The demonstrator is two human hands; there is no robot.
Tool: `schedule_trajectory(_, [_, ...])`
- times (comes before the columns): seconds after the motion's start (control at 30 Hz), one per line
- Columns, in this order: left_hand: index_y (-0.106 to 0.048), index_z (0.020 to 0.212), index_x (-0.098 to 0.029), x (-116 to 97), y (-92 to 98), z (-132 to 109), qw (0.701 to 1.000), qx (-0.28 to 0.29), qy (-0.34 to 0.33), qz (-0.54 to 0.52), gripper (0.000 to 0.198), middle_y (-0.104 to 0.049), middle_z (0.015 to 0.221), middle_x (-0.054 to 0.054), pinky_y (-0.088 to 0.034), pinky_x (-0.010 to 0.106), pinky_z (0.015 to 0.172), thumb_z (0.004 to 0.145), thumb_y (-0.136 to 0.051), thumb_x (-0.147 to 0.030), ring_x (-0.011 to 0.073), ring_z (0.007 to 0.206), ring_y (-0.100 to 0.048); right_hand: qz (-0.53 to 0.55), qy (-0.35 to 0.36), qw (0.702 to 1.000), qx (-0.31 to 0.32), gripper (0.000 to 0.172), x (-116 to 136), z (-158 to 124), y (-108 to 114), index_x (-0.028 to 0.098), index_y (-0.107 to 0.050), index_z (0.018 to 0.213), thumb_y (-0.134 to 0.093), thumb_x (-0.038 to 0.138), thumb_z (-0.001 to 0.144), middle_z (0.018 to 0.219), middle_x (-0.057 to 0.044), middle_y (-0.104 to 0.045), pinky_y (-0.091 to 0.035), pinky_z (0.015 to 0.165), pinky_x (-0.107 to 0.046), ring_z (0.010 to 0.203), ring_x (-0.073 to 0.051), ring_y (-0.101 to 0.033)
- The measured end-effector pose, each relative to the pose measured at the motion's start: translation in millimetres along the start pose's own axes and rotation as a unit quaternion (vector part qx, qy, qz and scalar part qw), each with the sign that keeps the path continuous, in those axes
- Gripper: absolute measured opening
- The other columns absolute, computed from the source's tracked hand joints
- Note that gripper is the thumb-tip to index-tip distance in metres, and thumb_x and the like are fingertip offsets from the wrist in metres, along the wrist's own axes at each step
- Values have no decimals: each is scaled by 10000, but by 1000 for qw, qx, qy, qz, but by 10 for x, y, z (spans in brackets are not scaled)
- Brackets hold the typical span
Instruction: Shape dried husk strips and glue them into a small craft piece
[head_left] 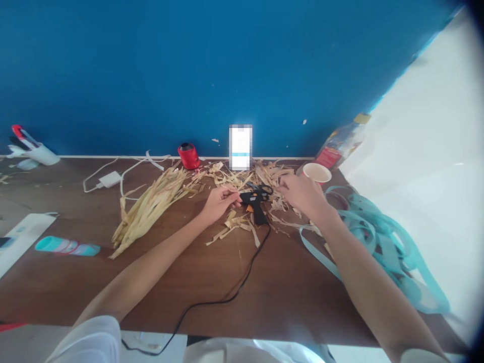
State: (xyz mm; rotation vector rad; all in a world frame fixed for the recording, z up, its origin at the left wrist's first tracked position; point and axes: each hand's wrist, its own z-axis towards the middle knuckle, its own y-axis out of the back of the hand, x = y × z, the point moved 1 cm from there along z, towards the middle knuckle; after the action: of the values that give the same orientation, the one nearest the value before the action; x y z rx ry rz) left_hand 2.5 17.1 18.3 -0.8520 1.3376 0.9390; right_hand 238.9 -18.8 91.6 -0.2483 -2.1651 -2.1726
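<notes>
My left hand (221,202) is closed in a pinch beside the nozzle of a black glue gun (258,205). What lies between its fingertips is too small to make out. The glue gun has an orange trigger, and its cord runs down toward the table's front edge. To the right of the gun, my right hand (302,194) hovers over scraps of dry corn husk (278,174), fingers loosely bent and apart, nothing visible in them. Black-handled scissors (266,189) lie partly hidden behind the gun. A bundle of corn husks (151,209) rests left of my left hand.
A paper cup (317,173) stands just behind my right hand. Teal ribbon (381,239) is heaped at the right. Along the blue wall are a lit phone (241,147) and a red cylinder (188,156). A charger (109,179), teal roll (67,246) and power strip (24,237) lie left.
</notes>
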Motion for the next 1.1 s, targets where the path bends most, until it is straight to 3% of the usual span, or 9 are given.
schedule_trajectory(0.2, [-576, 818, -134, 76, -67, -48, 999, 21, 6, 38, 297, -676, 781, 60, -533, 255, 616, 767, -650, -418, 155, 714, -664, 28, 83, 996, 24, 248, -12, 54, -60, 172, -625, 960, -390, 160, 883, 907, -115, -667, -376, 690, -289, 850, -226, -605])
schedule_trajectory(0.4, [-627, 789, -148, 69, -84, -115, 983, 31, -56, 173, 238, -665, 730, 36, -500, 239, 617, 838, -566, -373, 128, 638, -620, 99, 34, 993, 54, 200, 27, 20, -7, 177, -621, 869, -445, 271, 874, 778, -87, -679, -385, 595, -282, 689, -199, -618])
schedule_trajectory(0.57, [-653, 785, -165, 21, -114, -169, 943, 29, -156, 292, 187, -674, 749, 31, -446, 232, 682, 865, -524, -275, 128, 693, -603, 323, 57, 929, 169, 217, 187, -102, 118, 184, -615, 804, -544, 387, 824, 723, -54, -694, -425, 532, -252, 595, -157, -633])
schedule_trajectory(0.73, [-651, 839, -171, 42, -112, -189, 926, 34, -196, 322, 216, -675, 793, 47, -440, 238, 714, 896, -470, -273, 138, 730, -607, 405, 76, 884, 222, 195, 385, -205, 81, 177, -627, 770, -588, 367, 794, 671, -54, -694, -487, 589, -268, 594, -152, -634])
schedule_trajectory(0.9, [-655, 898, -182, 62, -102, -213, 910, 28, -223, 349, 219, -664, 803, 47, -437, 238, 707, 906, -459, -278, 135, 723, -595, 426, 72, 871, 232, 161, 473, -197, -77, 167, -638, 778, -572, 314, 788, 647, -58, -690, -483, 564, -264, 566, -149, -625])
schedule_trajectory(1.1, [-656, 943, -186, 95, -104, -216, 906, 31, -239, 348, 230, -687, 869, 60, -453, 255, 747, 917, -452, -286, 146, 777, -620, 443, 50, 867, 221, 189, 466, -162, -106, 165, -627, 724, -570, 334, 786, 622, -58, -682, -462, 523, -242, 516, -129, -606])
